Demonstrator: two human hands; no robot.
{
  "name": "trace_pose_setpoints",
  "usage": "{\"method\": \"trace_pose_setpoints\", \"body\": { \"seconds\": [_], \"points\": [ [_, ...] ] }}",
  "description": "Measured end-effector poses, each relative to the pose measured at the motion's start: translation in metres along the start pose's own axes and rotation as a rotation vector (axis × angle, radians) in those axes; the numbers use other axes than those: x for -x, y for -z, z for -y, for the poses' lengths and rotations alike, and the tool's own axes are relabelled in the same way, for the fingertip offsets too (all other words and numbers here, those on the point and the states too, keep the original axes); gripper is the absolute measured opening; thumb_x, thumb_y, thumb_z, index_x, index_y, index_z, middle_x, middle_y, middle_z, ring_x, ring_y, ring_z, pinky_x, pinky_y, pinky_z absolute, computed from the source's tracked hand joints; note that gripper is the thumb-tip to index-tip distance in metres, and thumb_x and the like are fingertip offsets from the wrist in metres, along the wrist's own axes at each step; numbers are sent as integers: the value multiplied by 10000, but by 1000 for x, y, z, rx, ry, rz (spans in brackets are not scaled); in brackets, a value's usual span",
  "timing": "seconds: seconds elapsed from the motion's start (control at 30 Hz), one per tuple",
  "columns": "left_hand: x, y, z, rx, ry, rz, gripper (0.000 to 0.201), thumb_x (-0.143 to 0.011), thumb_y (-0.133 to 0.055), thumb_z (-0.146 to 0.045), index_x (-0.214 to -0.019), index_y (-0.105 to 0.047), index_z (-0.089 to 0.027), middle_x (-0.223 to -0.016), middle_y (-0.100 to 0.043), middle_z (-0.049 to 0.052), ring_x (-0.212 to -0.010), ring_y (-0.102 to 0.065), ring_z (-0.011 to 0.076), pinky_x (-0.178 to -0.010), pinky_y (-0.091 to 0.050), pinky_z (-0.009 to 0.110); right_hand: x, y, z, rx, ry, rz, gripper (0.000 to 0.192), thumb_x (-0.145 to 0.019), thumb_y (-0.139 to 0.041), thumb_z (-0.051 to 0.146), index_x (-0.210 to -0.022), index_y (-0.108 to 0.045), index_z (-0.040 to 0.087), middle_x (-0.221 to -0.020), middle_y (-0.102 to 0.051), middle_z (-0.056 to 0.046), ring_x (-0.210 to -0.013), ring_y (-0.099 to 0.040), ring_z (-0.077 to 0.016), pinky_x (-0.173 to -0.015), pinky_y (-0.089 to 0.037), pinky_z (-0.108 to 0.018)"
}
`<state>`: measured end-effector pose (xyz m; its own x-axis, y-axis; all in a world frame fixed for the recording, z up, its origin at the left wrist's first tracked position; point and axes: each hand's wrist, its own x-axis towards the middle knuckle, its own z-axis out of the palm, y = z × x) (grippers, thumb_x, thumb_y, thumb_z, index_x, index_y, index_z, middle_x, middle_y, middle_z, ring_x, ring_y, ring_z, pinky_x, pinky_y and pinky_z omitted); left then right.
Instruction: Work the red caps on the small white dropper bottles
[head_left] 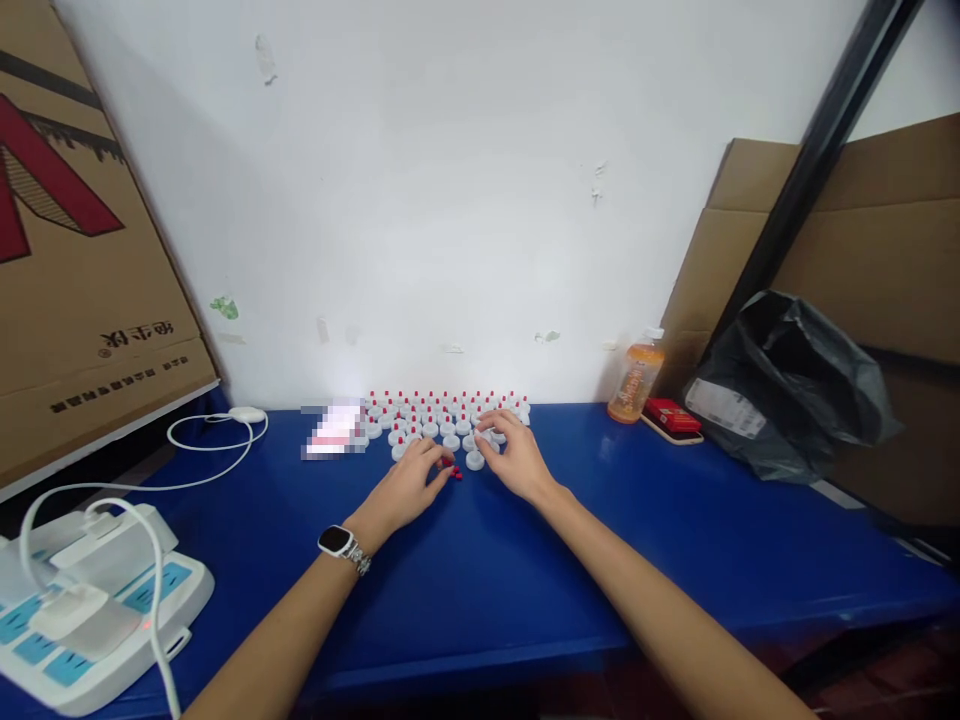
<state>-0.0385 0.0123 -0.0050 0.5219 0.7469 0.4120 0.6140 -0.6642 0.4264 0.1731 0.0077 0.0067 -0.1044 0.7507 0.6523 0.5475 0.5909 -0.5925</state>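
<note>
Rows of round white caps (447,428) stand on the blue table against the wall, many topped with a small red tip (401,420). My left hand (405,485), with a watch on its wrist, rests low at the front of the rows. Its thumb and fingers close around small red tips, and a few loose red tips (458,474) lie by the thumb. My right hand (517,460) reaches over the right side of the group, thumb and forefinger curled on a white cap (487,437). One white cap without a red tip (475,461) sits between both hands.
Left of the caps lies a lit phone (337,428), its screen blurred. A white power strip (180,590) with plugs and cables fills the near left. An orange drink bottle (637,378), a red box (673,415) and a dark plastic bag (795,390) stand at right.
</note>
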Motion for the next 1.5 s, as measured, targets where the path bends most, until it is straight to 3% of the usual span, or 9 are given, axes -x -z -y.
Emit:
{"method": "trace_pose_setpoints", "body": {
  "seconds": [0.13, 0.33, 0.47, 0.6, 0.83, 0.97, 1.17, 1.33, 1.5],
  "points": [
    [4, 9, -2, 37, 56, -67, 206, -929, -491, -335, -1030, -624, -214, -869, -598, 28, -791, -561, 171, -744, -452, 306, -4, -4, -2, 116, -5, -2, 82, -836, -636, 247, -875, -689, 198, -916, -617, -58, -929, -589, -210, -887, -452, -365],
    [13, 27, 10, 5, 183, -165, 313, -940, -449, -428, -779, -602, -208, -708, -607, 7, -699, -551, 170, -654, -402, 280, -32, -31, 10, 40, 19, 227, 117, -850, -564, 161, -869, -679, 174, -802, -683, -25, -751, -612, -150, -740, -444, -274],
    [14, 34, 18, -78, 237, -277, 332, -926, -460, -436, -727, -593, -207, -676, -608, 14, -702, -559, 185, -649, -386, 281, -53, -55, 13, 260, 122, 330, 122, -850, -572, 180, -818, -690, 175, -820, -697, -52, -847, -599, -191, -847, -398, -334],
    [16, 35, 19, -85, 287, -285, 335, -917, -471, -430, -688, -564, -205, -641, -595, 7, -653, -551, 176, -610, -360, 269, -60, -66, 10, 509, 197, 407, 141, -837, -583, 196, -761, -701, 177, -806, -686, -98, -937, -548, -269, -916, -325, -448],
    [16, 37, 17, -71, 338, -270, 352, -916, -475, -445, -679, -568, -202, -642, -605, 8, -627, -547, 172, -587, -325, 267, -61, -64, 7, 486, 148, 442, 193, -838, -561, 175, -958, -711, 195, -872, -701, -85, -953, -527, -263, -920, -293, -451],
    [15, 39, 15, -92, 381, -327, 363, -940, -433, -427, -686, -565, -202, -659, -609, 9, -647, -547, 175, -608, -316, 272, -51, -65, 19, 465, 158, 370, 306, -799, -599, 209, -1096, -674, 201, -1038, -663, -103, -1051, -498, -276, -939, -287, -447],
    [14, 34, 20, -68, 421, -385, 362, -941, -433, -429, -690, -552, -196, -662, -603, 5, -631, -537, 165, -602, -325, 267, -33, -76, 33, 417, 78, 359, 173, -828, -653, 369, -865, -715, 212, -982, -633, -90, -1015, -488, -273, -925, -299, -476],
    [13, 32, 18, 16, 331, -362, 360, -957, -414, -435, -743, -571, -192, -711, -612, 14, -726, -556, 177, -686, -391, 283, -33, -56, 32, 161, 67, 260, 94, -850, -605, 254, -897, -669, 204, -989, -676, -45, -972, -566, -208, -918, -377, -406],
    [8, 24, -8, 72, 175, -300, 297, -969, -422, -441, -874, -584, -211, -829, -632, 24, -830, -562, 192, -752, -425, 309, -17, -12, 24, -94, 6, 255, 162, -846, -575, 237, -960, -684, 201, -863, -692, -16, -688, -587, -132, -665, -461, -262]
  ]
}}
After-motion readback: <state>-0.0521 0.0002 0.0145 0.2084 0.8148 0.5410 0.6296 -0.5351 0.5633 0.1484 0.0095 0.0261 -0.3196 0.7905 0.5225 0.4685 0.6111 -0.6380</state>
